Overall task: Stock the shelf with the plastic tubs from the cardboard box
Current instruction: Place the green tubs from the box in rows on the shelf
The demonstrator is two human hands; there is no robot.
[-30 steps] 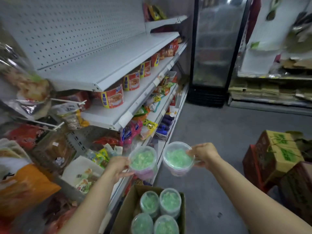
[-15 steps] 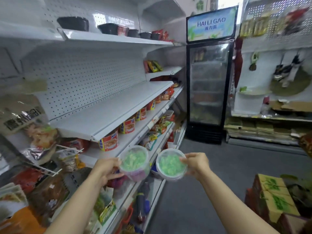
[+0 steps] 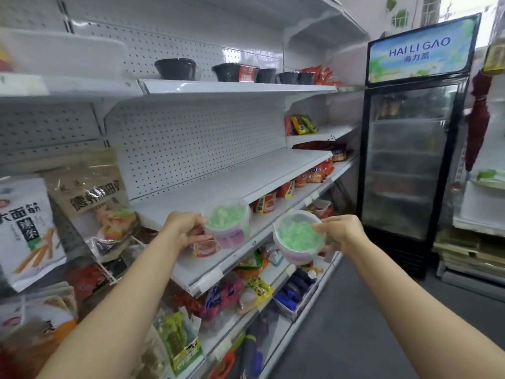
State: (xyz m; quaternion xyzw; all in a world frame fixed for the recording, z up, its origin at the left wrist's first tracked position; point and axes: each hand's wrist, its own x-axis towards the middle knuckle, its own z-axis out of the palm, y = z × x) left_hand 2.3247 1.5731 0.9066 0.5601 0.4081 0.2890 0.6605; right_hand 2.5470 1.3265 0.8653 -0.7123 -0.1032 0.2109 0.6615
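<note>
Tubs: the left hand (image 3: 183,228) grips one (image 3: 228,223) upright, level with the bare shelf's (image 3: 240,179) front edge; the right hand (image 3: 339,234) grips the other (image 3: 298,236), tilted, farther out over the aisle.

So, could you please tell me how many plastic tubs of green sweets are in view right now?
2. One tub is held by the left hand over the shelf edge; the other tub is in the right hand, over the aisle. The box is out of view.
</note>
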